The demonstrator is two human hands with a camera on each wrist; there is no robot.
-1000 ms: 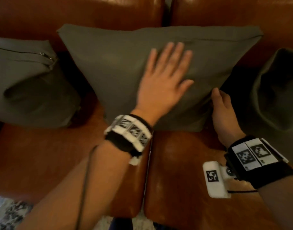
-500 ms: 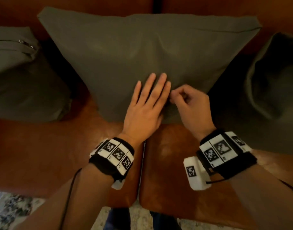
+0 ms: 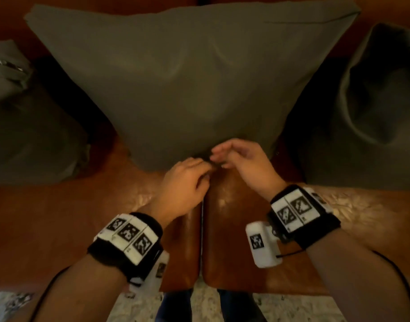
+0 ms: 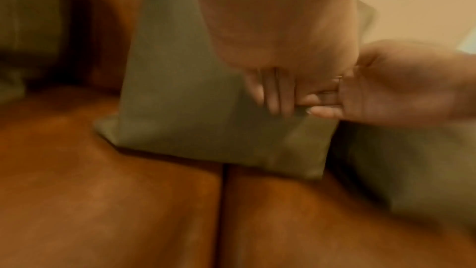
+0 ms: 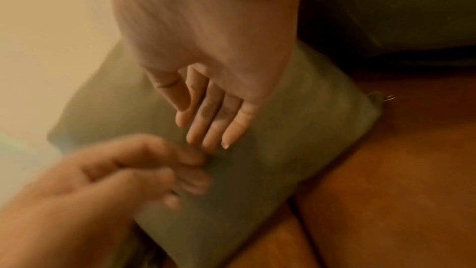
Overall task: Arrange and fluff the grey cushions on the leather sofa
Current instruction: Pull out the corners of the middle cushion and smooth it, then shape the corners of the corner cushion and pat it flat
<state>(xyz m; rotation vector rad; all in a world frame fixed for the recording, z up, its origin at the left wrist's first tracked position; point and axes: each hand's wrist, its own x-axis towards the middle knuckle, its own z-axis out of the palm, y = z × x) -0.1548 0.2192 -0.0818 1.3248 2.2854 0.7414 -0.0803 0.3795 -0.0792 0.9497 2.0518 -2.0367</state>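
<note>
Middle cushion (image 3: pixel 194 84) upright at sofa (image 3: pixel 60 217) back; left hand (image 3: pixel 184 182) and right hand (image 3: pixel 241 156) loosely curled, fingertips at its lower edge; side cushions slumped, unfluffed.

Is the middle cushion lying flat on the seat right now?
No, the middle cushion stands upright against the sofa backrest, with its bottom edge resting on the seat.

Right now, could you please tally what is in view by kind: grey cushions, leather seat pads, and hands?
Grey cushions: 3, the middle cushion, left cushion, right cushion
Leather seat pads: 2, left pad, right pad
Hands: 2, left hand, right hand
Total: 7
</note>
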